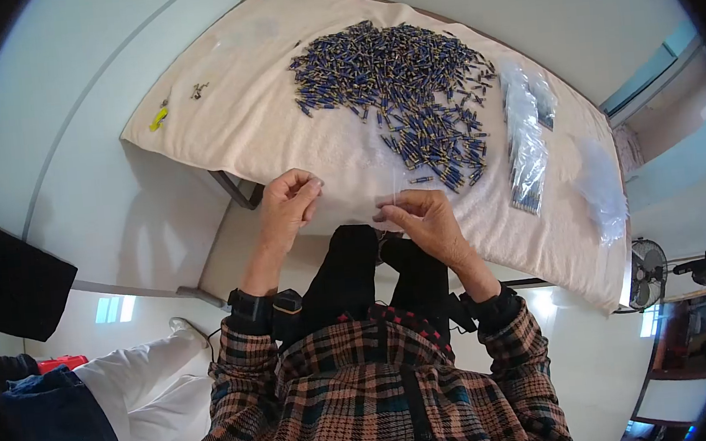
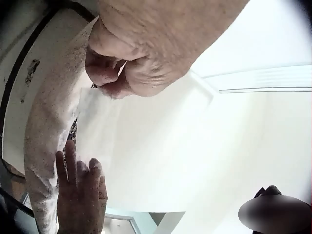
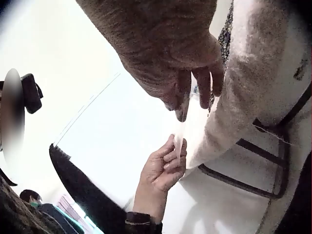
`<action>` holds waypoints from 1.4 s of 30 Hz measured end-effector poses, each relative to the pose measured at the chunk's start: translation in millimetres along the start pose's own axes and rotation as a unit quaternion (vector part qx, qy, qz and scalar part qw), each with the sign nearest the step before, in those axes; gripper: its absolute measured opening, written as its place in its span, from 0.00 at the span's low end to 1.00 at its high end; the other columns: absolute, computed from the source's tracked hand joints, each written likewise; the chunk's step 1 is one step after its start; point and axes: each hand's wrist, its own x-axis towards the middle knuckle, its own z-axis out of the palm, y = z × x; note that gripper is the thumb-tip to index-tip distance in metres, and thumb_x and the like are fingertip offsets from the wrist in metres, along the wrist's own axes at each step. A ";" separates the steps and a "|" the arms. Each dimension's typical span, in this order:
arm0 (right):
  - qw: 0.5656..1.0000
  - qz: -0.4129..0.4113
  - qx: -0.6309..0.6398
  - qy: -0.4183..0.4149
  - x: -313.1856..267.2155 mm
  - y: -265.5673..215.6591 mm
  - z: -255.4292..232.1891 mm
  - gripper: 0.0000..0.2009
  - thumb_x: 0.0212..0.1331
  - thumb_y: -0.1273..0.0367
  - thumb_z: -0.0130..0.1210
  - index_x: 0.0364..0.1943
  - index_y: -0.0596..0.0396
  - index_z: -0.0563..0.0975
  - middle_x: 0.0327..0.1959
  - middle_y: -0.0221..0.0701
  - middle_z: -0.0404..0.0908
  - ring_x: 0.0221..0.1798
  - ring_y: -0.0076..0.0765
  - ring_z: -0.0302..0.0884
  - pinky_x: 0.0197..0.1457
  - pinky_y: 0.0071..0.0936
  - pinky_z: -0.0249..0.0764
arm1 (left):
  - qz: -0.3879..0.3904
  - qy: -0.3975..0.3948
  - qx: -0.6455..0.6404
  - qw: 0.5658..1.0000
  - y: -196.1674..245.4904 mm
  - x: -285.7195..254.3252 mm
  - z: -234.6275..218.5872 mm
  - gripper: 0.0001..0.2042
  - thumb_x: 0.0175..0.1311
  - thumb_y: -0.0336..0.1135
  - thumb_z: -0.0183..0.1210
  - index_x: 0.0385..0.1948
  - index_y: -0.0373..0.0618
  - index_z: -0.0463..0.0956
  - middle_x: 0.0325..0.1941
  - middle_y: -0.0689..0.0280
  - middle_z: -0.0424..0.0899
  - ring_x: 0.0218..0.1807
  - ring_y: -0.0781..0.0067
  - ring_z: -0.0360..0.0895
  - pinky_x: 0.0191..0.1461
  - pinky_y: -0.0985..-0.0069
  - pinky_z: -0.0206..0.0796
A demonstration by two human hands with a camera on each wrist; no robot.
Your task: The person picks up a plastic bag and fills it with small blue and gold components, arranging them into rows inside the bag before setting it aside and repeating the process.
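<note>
A clear, thin plastic bag (image 1: 357, 188) stretches between the two hands at the near table edge. The left hand (image 1: 287, 209) pinches one side of it between thumb and fingers; the left wrist view shows the bag (image 2: 92, 109) hanging from those fingertips. At its other side, the right hand (image 1: 436, 226) pinches it with thumb and forefinger, and in the right wrist view the bag (image 3: 180, 139) appears edge-on between both hands. Just beyond, many dark blue pieces with brass-coloured ends (image 1: 381, 63) lie in a spread pile on the cloth.
Filled clear bags (image 1: 524, 142) lie right of the pile, with a heap of thin plastic bags (image 1: 598, 186) farther right. A yellow item (image 1: 159, 119) and small metal bits (image 1: 200, 91) sit at left. A person's white-trousered leg (image 1: 135, 370) is at lower left.
</note>
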 end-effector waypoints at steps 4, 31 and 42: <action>0.994 -0.065 -0.015 0.085 13.7 1.8 -0.6 0.10 0.52 0.70 0.60 0.36 0.62 0.80 0.27 0.38 0.82 0.30 0.27 0.81 0.35 0.22 0.72 | 0.002 0.018 -0.002 1.000 2.3 7.7 -2.9 0.07 0.62 0.35 0.56 0.27 0.42 0.73 0.18 0.75 0.70 0.16 0.89 0.62 0.16 0.88 0.50; 0.937 -0.150 -0.217 0.230 74.1 7.2 -30.3 0.18 0.48 0.69 0.61 0.45 0.59 0.76 0.37 0.41 0.82 0.29 0.35 0.81 0.33 0.29 0.74 | 0.341 0.040 0.581 0.738 10.2 62.1 -7.3 0.30 0.43 0.37 0.67 0.51 0.37 0.69 0.50 0.53 0.74 0.54 0.50 0.68 0.57 0.59 0.59; 0.811 -0.100 -0.557 0.152 23.9 16.6 -108.9 0.20 0.39 0.64 0.64 0.39 0.54 0.76 0.30 0.42 0.76 0.38 0.49 0.75 0.41 0.41 0.72 | 0.238 -0.103 0.596 0.760 -8.2 83.8 111.2 0.13 0.45 0.33 0.64 0.31 0.40 0.74 0.28 0.53 0.79 0.36 0.47 0.76 0.37 0.58 0.67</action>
